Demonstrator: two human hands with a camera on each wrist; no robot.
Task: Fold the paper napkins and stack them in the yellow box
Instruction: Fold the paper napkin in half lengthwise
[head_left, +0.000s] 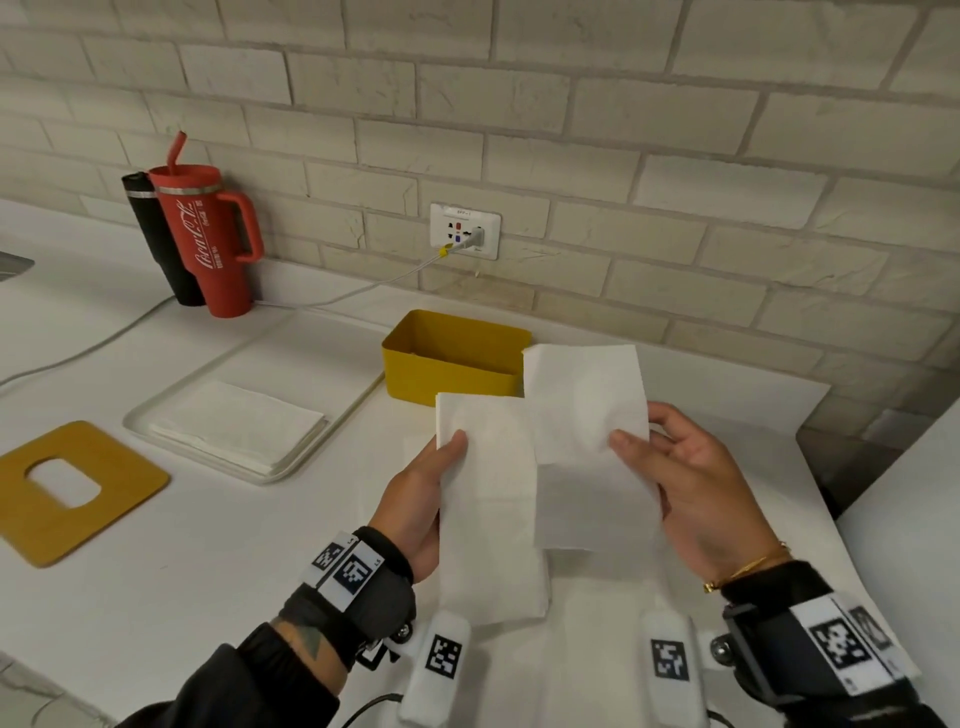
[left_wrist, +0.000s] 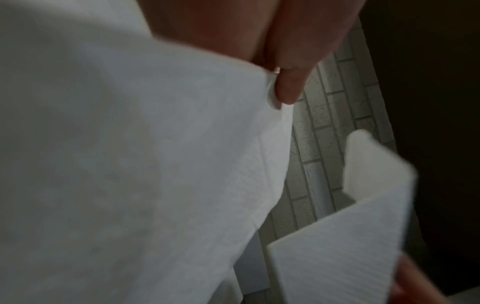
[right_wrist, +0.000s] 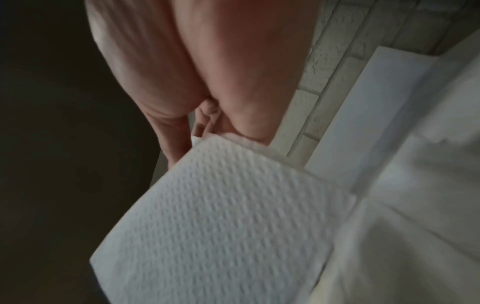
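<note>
Both hands hold paper above the near edge of the white counter (head_left: 208, 545). Left hand (head_left: 415, 499) pinches a folded white napkin (head_left: 488, 499) by its left edge, thumb on the front face, fingers behind; the strip hangs long and narrow, lower end near the wrist. Right hand (head_left: 696, 488) pinches a second napkin (head_left: 587, 415) at its right edge, thumb on top, fingers curled beneath. This sheet stands higher and overlaps the right edge of the first. In the right wrist view its surface (right_wrist: 221, 216) is embossed with a fine dotted grain, corners square, edges soft. The left wrist view shows a fingertip (left_wrist: 288, 90) clamped on the first napkin's edge (left_wrist: 155, 164).

Yellow box (head_left: 447, 374) sits just beyond the napkins, near the wall: rectangular, rounded corners, smooth matt walls, open top; the second napkin's upper left corner covers its right end. Whether anything lies inside cannot be told.

Left of the box, a shallow white tray (head_left: 156, 405) with raised rim holds a flat napkin stack (head_left: 239, 426). Open counter lies between tray and hands. Nearer left lies a flat mustard lid (head_left: 78, 488) with an oval slot.

Far left, a red tumbler (head_left: 208, 239) with handle and straw stands touching a black bottle (head_left: 150, 223), against the brick wall (head_left: 623, 156). A cable (head_left: 363, 286) runs from the wall socket (head_left: 465, 231) along the counter.
</note>
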